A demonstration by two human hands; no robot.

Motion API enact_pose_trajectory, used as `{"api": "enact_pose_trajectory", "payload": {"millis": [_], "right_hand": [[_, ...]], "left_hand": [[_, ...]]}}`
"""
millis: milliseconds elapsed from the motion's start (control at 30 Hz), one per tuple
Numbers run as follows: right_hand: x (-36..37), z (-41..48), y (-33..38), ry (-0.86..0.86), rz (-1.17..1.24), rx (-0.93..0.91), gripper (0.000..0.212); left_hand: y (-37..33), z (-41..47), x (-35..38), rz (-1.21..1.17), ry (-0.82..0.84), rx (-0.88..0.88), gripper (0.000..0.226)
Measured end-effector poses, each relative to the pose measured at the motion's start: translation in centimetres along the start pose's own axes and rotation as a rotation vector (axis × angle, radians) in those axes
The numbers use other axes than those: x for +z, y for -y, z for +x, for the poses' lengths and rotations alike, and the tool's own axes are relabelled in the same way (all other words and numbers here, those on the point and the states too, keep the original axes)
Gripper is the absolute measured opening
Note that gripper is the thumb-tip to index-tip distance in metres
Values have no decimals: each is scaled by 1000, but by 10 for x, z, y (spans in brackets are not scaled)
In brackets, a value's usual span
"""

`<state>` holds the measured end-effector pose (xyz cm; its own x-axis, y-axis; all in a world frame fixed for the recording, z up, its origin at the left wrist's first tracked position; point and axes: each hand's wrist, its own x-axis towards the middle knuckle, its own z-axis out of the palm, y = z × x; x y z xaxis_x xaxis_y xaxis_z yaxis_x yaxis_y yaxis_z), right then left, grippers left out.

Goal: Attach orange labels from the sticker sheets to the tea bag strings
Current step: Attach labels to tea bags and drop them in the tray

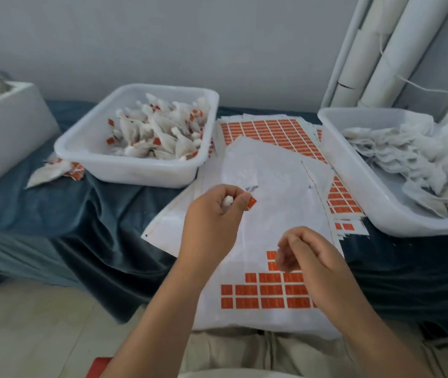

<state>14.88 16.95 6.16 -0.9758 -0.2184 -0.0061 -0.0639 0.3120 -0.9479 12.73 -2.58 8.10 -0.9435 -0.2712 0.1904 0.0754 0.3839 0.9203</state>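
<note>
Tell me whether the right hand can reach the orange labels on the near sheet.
Probably yes: the right hand hovers over the orange labels on the near sheet, with nothing lying between them.

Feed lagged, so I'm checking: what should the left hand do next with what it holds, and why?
Probably drop the white tea bag into the white plastic tub at left: the left hand grips it with an orange label at the fingertips, and that tub holds labelled bags.

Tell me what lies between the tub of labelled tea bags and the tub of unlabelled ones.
In the head view, overlapping orange sticker sheets lie there, partly covered by a blank white sheet.
</note>
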Motion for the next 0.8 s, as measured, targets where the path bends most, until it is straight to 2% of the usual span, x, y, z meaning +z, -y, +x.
{"api": "enact_pose_trajectory", "payload": {"millis": [100, 233, 300, 400, 533, 667, 733, 800], "right_hand": [[4, 1, 2, 65, -47, -12, 40], [8, 1, -5, 161, -74, -11, 52], [9, 4, -11, 192, -124, -9, 49], [6, 13, -20, 241, -171, 29, 57], [2, 21, -24, 327, -161, 84, 48], [-4, 30, -25, 356, -146, 168, 50], [-7, 33, -26, 368, -144, 185, 55], [-8, 33, -26, 387, -161, 194, 52]], "left_hand": [[-8, 39, -27, 6, -89, 18, 17], [-21, 117, -61, 133, -156, 77, 18], [-27, 163, -76, 262, -208, 102, 14], [-36, 228, -95, 463, -277, 101, 17], [-44, 295, -112, 572, -271, 111, 19], [-34, 336, -116, 644, -296, 90, 19], [-24, 345, -113, 738, -247, 56, 15], [-11, 346, -105, 825, -139, -50, 11]]}}
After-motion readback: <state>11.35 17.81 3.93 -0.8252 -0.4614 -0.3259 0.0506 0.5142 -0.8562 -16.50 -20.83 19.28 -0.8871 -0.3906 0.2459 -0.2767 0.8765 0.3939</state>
